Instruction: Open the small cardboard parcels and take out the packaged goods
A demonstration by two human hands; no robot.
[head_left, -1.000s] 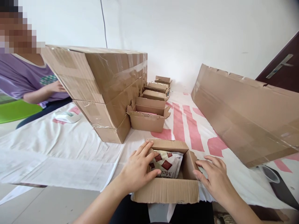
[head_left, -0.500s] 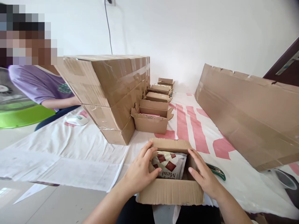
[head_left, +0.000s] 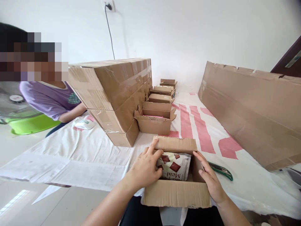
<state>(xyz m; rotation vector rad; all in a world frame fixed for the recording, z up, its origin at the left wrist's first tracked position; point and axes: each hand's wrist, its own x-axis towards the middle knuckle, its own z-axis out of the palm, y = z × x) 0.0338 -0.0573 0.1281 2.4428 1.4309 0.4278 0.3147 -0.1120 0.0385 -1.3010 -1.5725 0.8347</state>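
Note:
A small open cardboard box (head_left: 176, 193) sits right in front of me on the white sheet. Inside it lies a white pouch (head_left: 175, 166) with dark red squares and the word "Meal". My left hand (head_left: 144, 168) rests on the box's left side, fingers curled over the edge and touching the pouch, index finger on the far flap. My right hand (head_left: 210, 179) lies along the right side flap, fingers stretched and pressing it.
A green-handled cutter (head_left: 221, 171) lies just right of the box. Stacked taped cartons (head_left: 113, 91) stand at left, with a row of small open boxes (head_left: 155, 121) beside them. A long cardboard sheet (head_left: 251, 110) leans at right. A person in purple (head_left: 54, 100) sits at far left.
My right hand moved in from the sheet onto the box's right flap, uncovering the cutter. My left hand stayed on the left side. The view tilted upward.

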